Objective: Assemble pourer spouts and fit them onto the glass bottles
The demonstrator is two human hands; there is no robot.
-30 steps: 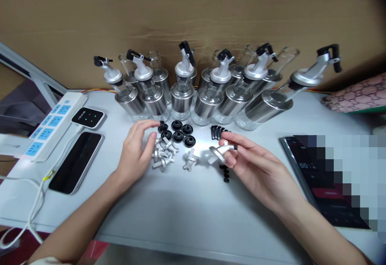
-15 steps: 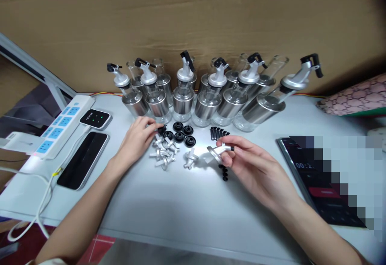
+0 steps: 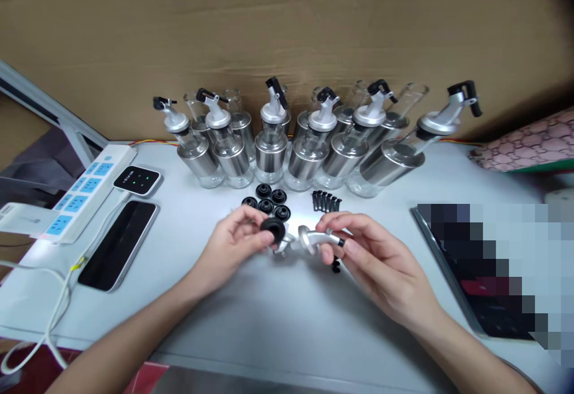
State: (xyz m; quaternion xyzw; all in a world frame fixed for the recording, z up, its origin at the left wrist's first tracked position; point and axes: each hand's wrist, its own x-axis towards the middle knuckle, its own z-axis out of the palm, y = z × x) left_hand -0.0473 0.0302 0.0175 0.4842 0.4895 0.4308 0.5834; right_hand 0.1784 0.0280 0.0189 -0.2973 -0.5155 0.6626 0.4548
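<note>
My left hand (image 3: 235, 241) pinches a black rubber stopper (image 3: 272, 231) between thumb and fingers, held just above the white table (image 3: 278, 310). My right hand (image 3: 365, 250) grips a silver metal pourer spout (image 3: 316, 238), its wide end turned toward the stopper. The two parts are close together, a small gap between them. Beyond my hands lie several loose black stoppers (image 3: 268, 199), a row of small black caps (image 3: 326, 201) and a loose silver spout part (image 3: 282, 246) partly hidden behind my left fingers.
A row of glass and steel oil bottles (image 3: 309, 149) with pourers stands at the back against a cardboard wall. On the left lie a power strip (image 3: 78, 194), a small black device (image 3: 137, 180) and a phone (image 3: 119, 243). A dark tablet (image 3: 484, 274) lies on the right.
My left hand picked a black stopper from the pile and brought it right and nearer. My right hand moved the silver spout left to meet it.
</note>
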